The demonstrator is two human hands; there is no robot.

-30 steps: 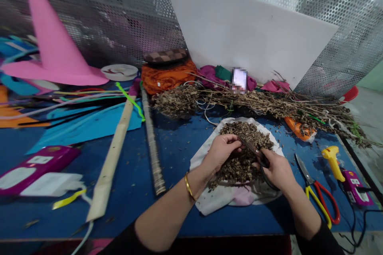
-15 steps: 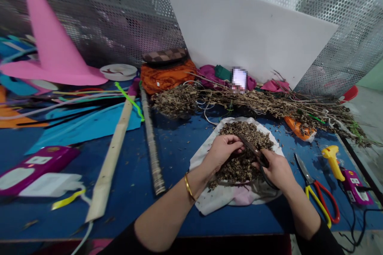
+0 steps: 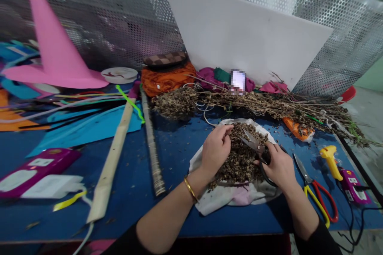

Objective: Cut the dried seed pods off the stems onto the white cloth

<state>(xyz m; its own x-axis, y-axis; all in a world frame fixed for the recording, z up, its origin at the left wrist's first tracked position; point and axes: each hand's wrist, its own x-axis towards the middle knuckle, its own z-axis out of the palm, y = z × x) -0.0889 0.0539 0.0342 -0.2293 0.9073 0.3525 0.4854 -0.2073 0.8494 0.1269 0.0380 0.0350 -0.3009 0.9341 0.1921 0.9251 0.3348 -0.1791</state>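
Head view. The left hand (image 3: pixel 216 149), fingers pinched together, gripped a small tuft at the far side of the dried clippings (image 3: pixel 239 161). The right hand (image 3: pixel 278 165) was closed through the loops of the dark scissors (image 3: pixel 253 143), whose blades stood apart over the heap. The clippings lay on a white cloth (image 3: pixel 221 198) near the counter's (image 3: pixel 176 143) near edge, right of its middle. The material appeared light, brittle and prone to crumbling. A gentle fingertip pinch on a stem would likely suit it better than a squeeze on the leaf.
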